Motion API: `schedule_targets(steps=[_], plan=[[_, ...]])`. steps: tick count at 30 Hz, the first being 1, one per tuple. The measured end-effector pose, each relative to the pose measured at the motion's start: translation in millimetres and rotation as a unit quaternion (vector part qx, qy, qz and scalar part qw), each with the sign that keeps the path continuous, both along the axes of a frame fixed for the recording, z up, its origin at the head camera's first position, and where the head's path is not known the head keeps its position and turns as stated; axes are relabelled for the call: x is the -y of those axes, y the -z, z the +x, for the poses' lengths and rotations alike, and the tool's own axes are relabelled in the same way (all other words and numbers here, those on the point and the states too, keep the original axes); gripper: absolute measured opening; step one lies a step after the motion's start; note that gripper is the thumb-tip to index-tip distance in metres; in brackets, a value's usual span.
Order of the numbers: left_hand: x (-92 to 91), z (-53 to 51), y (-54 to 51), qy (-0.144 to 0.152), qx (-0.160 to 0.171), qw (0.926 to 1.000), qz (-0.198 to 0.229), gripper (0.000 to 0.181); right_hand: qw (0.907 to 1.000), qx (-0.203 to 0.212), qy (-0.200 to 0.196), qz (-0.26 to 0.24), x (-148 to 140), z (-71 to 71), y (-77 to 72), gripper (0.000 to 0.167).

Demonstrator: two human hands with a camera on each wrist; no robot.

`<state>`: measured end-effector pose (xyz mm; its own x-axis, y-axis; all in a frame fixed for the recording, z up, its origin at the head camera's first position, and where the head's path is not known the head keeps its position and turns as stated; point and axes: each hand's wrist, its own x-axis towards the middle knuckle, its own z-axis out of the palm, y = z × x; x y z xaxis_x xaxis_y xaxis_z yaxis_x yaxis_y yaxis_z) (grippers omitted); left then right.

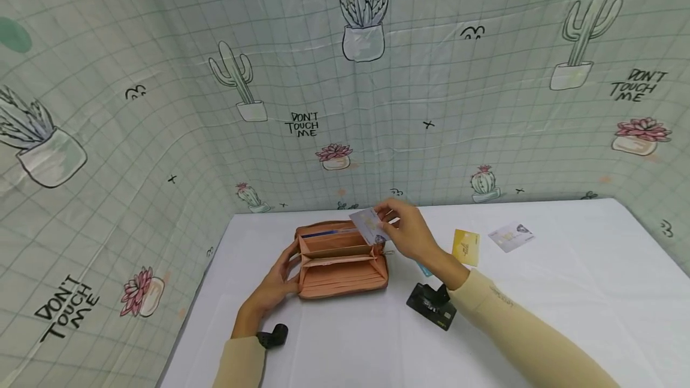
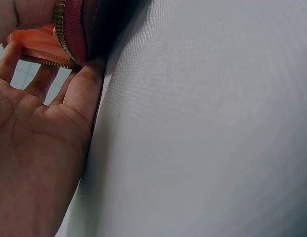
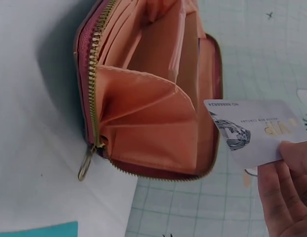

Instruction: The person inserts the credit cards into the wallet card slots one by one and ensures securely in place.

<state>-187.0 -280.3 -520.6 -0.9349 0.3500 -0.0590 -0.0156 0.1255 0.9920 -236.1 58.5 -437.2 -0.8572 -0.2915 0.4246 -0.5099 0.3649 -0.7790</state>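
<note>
A white desk (image 1: 345, 340) spreads below the left grip (image 1: 277, 283) and right grip (image 1: 406, 229). The left clasps an unzipped wallet (image 1: 341, 273) by its side; the right pinches a silver card (image 1: 369, 225) by the wallet's far corner. Right of that grip lies a yellow card (image 1: 466, 247); nearer the person, a black card (image 1: 430, 310).

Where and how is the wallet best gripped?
Likely at its left end, from the left, where the left hand sits: the wallet lies open, mouth up, so a grip across that end should leave the mouth clear for the card in the right hand.
</note>
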Motion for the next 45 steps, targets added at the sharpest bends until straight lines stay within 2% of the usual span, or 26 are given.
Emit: schedule_targets(steps=[6,14,21,27,36,45], plan=[[-0.3,-0.3,0.9,0.002,-0.003,1.0000,-0.004,0.110,0.9998,-0.012,-0.008,-0.012,17,-6.8,5.9,0.026],[0.3,1.1,-0.2,0.007,-0.001,1.0000,-0.001,0.109,0.9998,-0.002,-0.021,-0.008,38,-15.1,8.5,0.025],[-0.2,-0.1,0.7,0.000,-0.001,1.0000,0.002,0.110,0.9994,-0.018,-0.021,0.018,51,-23.6,10.7,0.024],[-0.9,0.3,0.6,-0.005,0.007,1.0000,0.004,0.111,0.9980,-0.038,-0.039,0.031,63,-29.1,12.3,0.026],[-0.8,1.2,1.7,-0.006,0.006,1.0000,-0.003,0.111,0.9944,-0.056,-0.062,0.065,76,-29.2,13.6,0.027],[1.2,0.8,2.4,0.000,0.003,1.0000,0.000,0.110,0.9834,-0.106,-0.078,0.125,85,-28.7,12.3,0.027]])
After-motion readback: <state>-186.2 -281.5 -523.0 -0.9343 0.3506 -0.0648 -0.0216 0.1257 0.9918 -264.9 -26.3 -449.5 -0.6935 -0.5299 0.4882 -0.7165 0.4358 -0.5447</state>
